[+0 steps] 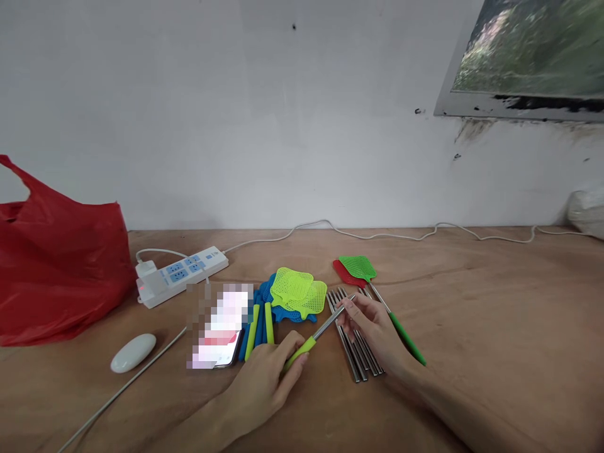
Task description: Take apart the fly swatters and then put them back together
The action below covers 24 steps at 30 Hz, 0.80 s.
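Observation:
My left hand point(259, 380) is closed around a yellow-green fly swatter handle point(301, 353). A metal rod point(326, 324) runs out of that handle, up and to the right. The rod's far tip is pinched between the fingers of my right hand point(377, 330). Loose metal rods point(356, 362) lie side by side beneath my right hand, partly covered by it. To the left rest yellow-green swatter heads point(292, 286) over blue swatter heads point(292, 314). Yellow-green handles point(251, 333) and blue handles point(259, 324) lie below them.
A fly swatter with a green head point(358, 267) lies over one with a red head point(346, 275) at right. On the left are a lit phone point(226, 327), a white mouse point(133, 353), a power strip point(184, 275) and a red plastic bag point(61, 270). A white cable point(372, 237) runs along the wall.

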Tool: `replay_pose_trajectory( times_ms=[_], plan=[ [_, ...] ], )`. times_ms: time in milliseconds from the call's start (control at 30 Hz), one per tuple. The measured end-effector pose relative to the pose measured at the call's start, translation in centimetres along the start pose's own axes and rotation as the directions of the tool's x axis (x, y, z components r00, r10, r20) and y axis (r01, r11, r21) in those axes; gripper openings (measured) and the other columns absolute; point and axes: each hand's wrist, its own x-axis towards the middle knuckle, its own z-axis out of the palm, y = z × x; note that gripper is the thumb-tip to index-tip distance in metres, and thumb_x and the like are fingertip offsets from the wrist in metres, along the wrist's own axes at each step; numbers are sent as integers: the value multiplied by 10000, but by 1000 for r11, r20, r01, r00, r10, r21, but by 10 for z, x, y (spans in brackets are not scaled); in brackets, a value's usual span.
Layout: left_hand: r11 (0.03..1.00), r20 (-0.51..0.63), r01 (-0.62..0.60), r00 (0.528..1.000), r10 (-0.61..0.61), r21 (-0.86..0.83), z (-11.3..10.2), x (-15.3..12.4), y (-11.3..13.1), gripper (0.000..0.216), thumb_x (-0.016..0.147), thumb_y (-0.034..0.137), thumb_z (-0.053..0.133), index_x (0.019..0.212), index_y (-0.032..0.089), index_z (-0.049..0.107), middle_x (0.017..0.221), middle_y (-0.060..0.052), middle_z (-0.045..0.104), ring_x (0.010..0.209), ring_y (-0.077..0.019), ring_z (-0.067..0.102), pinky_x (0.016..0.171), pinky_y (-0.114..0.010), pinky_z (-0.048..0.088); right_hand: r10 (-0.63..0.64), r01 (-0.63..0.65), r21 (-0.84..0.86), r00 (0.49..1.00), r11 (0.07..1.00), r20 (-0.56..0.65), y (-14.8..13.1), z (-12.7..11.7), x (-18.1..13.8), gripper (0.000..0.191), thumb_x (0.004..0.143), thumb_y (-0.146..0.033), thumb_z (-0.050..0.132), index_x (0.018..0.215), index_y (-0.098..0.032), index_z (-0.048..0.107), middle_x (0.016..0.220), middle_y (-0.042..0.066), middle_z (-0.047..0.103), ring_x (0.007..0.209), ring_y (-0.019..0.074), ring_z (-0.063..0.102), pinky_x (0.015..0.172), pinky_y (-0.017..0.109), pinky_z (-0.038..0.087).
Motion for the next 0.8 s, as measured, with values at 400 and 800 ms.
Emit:
replay_pose_trajectory(
  times_ms=[400, 800],
  plan=[
    [992, -100, -11, 995, -2, -129, 1, 2, 2, 230, 992, 347, 489, 810, 206, 503, 611, 77, 382, 543, -115, 400, 533, -233, 268, 99, -94, -40, 982, 995, 159, -1, -1, -2, 338, 805, -491, 764, 934, -179, 752, 743, 21, 692, 565, 89, 536, 470, 189, 426],
    [949, -93, -11, 996, -19, -316, 3, 9, 0, 280, 907, 408, 670, 766, 173, 613, 589, 64, 441, 548, -108, 416, 519, -212, 304, 185, -146, -171, 953, 974, 241, 3, 6, -7, 380, 759, -542, 776, 862, -178, 740, 714, 11, 666, 555, 102, 548, 490, 227, 460]
  ],
)
